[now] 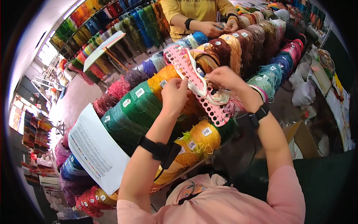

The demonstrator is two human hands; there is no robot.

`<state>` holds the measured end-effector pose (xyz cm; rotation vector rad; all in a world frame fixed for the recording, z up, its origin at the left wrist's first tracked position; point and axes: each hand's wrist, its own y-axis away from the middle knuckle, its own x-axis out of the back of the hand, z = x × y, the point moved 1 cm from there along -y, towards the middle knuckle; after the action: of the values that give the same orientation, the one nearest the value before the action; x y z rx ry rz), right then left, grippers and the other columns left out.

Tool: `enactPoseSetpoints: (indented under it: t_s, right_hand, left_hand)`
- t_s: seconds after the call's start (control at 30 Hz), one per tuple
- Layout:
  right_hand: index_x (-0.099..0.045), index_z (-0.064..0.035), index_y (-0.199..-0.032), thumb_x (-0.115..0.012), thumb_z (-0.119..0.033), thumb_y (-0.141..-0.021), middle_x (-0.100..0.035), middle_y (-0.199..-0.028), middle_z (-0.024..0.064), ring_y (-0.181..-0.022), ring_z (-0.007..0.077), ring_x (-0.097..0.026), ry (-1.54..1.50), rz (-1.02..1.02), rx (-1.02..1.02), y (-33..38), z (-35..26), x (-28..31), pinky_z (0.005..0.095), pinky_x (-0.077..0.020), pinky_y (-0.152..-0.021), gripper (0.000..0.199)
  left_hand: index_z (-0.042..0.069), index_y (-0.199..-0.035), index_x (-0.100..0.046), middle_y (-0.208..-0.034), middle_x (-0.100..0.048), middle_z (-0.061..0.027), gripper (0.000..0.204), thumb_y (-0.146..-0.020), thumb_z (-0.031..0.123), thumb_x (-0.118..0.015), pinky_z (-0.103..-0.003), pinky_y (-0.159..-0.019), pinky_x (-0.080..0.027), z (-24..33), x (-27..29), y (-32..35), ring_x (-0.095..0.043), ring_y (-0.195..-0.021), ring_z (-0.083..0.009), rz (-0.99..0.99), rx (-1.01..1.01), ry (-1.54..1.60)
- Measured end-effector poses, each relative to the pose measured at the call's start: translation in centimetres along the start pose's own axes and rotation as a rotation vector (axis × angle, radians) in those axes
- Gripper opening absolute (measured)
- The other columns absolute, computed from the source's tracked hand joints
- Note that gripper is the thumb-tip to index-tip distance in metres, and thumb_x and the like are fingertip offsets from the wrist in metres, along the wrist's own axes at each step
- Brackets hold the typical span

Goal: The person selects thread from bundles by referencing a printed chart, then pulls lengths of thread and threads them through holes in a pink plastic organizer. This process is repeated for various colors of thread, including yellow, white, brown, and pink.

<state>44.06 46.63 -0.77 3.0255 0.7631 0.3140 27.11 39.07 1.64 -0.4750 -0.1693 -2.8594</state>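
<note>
A pink plastic strip (182,58) with rows of round holes slants over the bundles of yarn. Pale cream threads (197,86) hang knotted through its holes. My left hand (174,95) pinches the strip's edge and a cream thread near its middle. My right hand (223,77) grips the strip's other edge and pinches a thread there. Both wrists wear black bands. Beneath the hands lie green yarn bundles (134,112) and orange-yellow bundles (201,138) with small white tags.
A printed white sheet (95,149) lies on the yarn at the lower left. Across the row a person in a yellow shirt (194,11) handles thread with both hands. Racks of coloured yarn (112,22) stand behind. White bags (304,93) and a cardboard box (302,138) sit at right.
</note>
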Motion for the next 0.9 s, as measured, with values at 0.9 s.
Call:
enactPoseSetpoints:
  t_s: [0.9]
  right_hand:
    - [-0.050,0.0005,-0.080,-0.049,-0.007,-0.076,-0.055,-0.060,0.0018,-0.048,0.0051,-0.050,-0.009,-0.299,0.163,1.0,-4.1,-13.7,0.0183,-0.0404,-0.044,0.008]
  left_hand:
    - [0.005,-0.076,-0.054,-0.063,-0.049,0.0030,0.014,-0.079,0.019,-0.053,-0.015,-0.048,-0.033,-6.3,6.1,6.9,-0.041,-0.054,-0.0024,0.105,0.040,0.531]
